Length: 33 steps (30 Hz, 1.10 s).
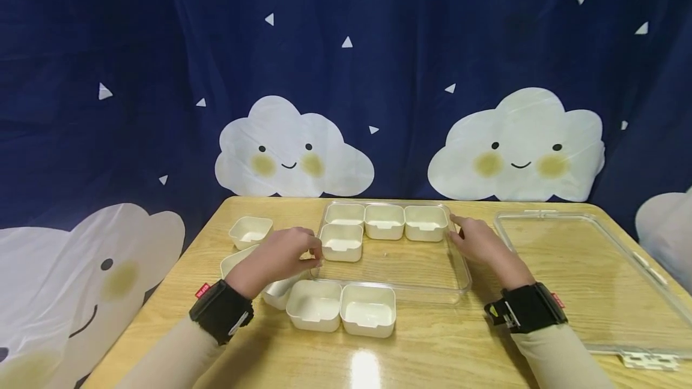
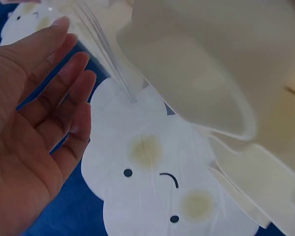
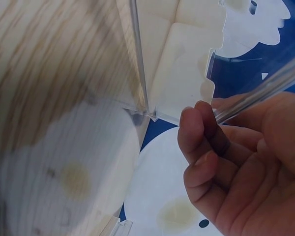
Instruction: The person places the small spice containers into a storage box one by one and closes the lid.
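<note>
A clear plastic box (image 1: 389, 286) lies on the table with several small cream bins (image 1: 384, 223) inside, along its far side and far left corner. My right hand (image 1: 476, 240) is at the box's far right corner, its curled fingers (image 3: 191, 130) pinching the clear rim. On the opposite side, my left hand (image 1: 286, 252) is beside the box's left wall, next to the nearer-row bin (image 1: 342, 244). Its fingers (image 2: 78, 64) are loosely bent and close to the clear wall, with nothing held in the palm.
More cream bins stand outside the box: one at the far left (image 1: 251, 232), others partly hidden under my left arm, and two (image 1: 315, 306) at the near side. A clear lid with latches (image 1: 546, 215) lies at the right. A dark blue curtain (image 1: 400, 77) hangs behind the table.
</note>
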{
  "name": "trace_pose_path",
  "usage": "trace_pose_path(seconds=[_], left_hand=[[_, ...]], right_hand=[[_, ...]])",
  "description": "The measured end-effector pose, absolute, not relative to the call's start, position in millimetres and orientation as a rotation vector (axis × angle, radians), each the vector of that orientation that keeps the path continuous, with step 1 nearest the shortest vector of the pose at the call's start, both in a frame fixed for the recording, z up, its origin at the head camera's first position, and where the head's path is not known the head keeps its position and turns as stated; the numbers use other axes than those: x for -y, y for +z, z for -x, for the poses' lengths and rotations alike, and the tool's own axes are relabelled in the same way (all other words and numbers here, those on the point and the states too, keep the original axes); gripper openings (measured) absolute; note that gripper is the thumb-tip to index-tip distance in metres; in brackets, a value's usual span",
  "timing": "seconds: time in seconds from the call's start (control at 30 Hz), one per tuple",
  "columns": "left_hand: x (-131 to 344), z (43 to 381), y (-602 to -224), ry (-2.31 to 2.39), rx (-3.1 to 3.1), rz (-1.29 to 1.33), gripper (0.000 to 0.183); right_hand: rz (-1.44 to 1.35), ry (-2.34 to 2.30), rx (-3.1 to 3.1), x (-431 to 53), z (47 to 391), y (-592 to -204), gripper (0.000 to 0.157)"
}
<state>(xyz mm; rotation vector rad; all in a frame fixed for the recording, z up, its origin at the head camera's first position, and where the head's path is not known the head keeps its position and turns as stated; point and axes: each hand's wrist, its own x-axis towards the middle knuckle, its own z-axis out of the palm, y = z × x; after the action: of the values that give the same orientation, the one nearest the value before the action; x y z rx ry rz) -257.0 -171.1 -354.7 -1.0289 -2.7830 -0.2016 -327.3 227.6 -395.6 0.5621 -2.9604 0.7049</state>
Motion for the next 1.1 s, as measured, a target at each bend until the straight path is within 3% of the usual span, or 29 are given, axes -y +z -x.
trace_pose_path(seconds=[0.33,0.7,1.1], left_hand=[[189.1,230.6,-366.4,-0.217,2.921,0.806,0.019],[182.3,226.2,-370.0,-0.141,2.865,0.793,0.039],[165.1,219.7,-375.4,-0.363,2.873,0.77,0.043]], right_hand=[[-0.558,0.669,2.974,-230.1,328.4,-392.0,0.049],[-0.581,0.684,2.951,-227.3,329.0,-394.6,0.048],[-0.573,0.679,2.958,-226.5,326.7,-392.2,0.048]])
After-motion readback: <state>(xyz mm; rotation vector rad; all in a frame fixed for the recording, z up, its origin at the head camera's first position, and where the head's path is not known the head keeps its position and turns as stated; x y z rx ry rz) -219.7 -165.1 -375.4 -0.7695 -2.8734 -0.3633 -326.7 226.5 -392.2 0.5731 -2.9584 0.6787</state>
